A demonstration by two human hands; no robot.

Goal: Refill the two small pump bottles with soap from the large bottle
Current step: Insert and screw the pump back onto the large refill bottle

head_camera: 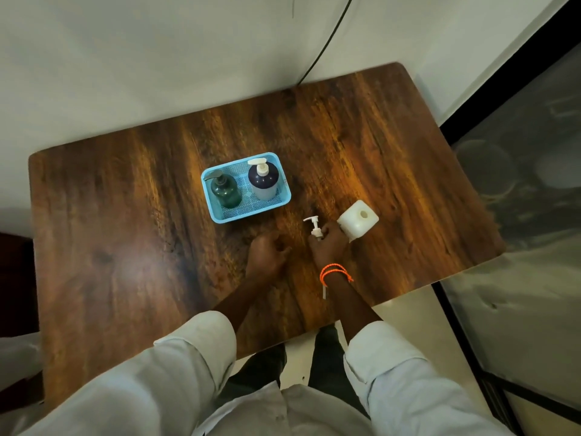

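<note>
A light blue basket [220, 215] holds two pump bottles: a dark green one [227, 193] on its left and a navy-and-white one [264, 184] on its right, both with pumps on. A white square bottle [358, 222] stands to the right of the basket, its neck open and its pump off. My right hand [328, 247] is just left of that bottle and grips a white pump [314, 226] by its collar, low over the table; the pump's tube shows below my wrist. My left hand [265, 254] rests on the table beside it, fingers curled, holding nothing.
The wooden table [125, 247] sits against a white wall, its right edge next to a dark-framed glass panel [518, 199]. A black cable [323, 48] runs down the wall behind the table. An orange band is on my right wrist.
</note>
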